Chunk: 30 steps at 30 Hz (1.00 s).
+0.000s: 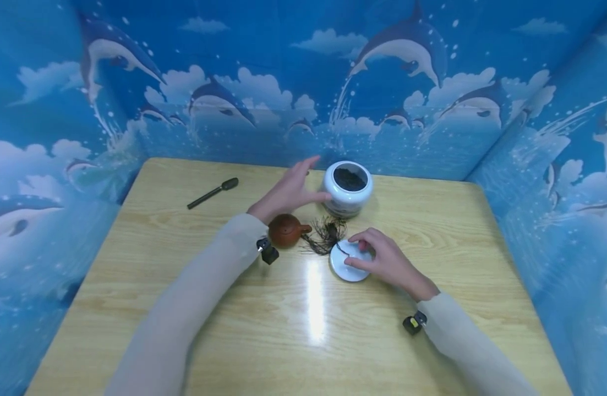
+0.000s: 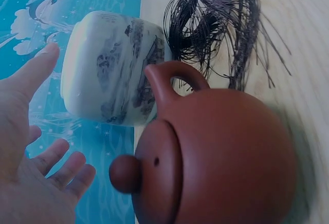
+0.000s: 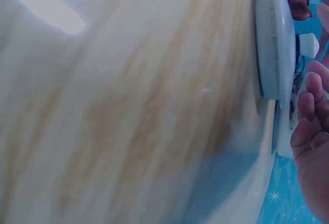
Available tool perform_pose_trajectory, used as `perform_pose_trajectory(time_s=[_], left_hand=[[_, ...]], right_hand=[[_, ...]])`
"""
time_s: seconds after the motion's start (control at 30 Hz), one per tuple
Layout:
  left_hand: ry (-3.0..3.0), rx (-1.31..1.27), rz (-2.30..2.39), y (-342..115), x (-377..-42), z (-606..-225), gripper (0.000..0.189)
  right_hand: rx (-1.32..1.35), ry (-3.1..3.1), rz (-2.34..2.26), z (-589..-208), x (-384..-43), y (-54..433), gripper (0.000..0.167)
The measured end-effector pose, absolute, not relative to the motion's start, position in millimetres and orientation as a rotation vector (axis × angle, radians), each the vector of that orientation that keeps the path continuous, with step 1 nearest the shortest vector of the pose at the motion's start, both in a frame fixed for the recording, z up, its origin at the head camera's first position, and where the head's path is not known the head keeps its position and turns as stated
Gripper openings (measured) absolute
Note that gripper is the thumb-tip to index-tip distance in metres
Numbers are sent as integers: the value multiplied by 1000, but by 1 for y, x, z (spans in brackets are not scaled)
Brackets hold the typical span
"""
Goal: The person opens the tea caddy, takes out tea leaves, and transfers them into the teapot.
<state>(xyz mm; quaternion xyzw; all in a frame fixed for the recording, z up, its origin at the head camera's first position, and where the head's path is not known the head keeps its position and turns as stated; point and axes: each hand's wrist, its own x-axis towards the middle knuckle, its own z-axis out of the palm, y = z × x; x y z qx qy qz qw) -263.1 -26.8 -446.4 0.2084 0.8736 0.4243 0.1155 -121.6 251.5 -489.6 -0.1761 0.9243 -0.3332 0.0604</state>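
Observation:
My left hand [image 1: 299, 187] reaches beside a white porcelain jar [image 1: 344, 203], fingers spread and the thumb close to its side; contact is hard to tell. Dark loose leaves [image 1: 350, 179] show inside the uncovered jar. Under my left wrist sits a brown clay teapot [image 2: 231, 152] with its lid on. My right hand [image 1: 384, 257] hovers over a round white lid [image 1: 349, 270] lying on the table. In the right wrist view, the lid's knob [image 3: 308, 45] stands apart from the loosely bent fingers [image 3: 307, 103]. A dark tassel [image 1: 328, 234] is attached to the lid.
A dark scoop-like tool [image 1: 212, 193] lies at the back left of the wooden table [image 1: 263, 330]. Blue dolphin-printed cloth [image 1: 283, 66] rises behind the table and along both sides.

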Motion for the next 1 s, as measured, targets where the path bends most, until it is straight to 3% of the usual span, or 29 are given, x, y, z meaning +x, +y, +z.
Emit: perform_pose_trajectory(time_s=[0.43, 0.67, 1.0], left_hand=[[2456, 619, 1314, -6, -273, -457, 124], [2409, 561, 1349, -1, -274, -466, 119], [2310, 531, 1423, 4, -273, -466, 112]], right_hand=[[-530, 2751, -1008, -495, -118, 257, 38], [-551, 2760, -1038, -499, -118, 254, 20], [-677, 2820, -990, -495, -120, 260, 14]])
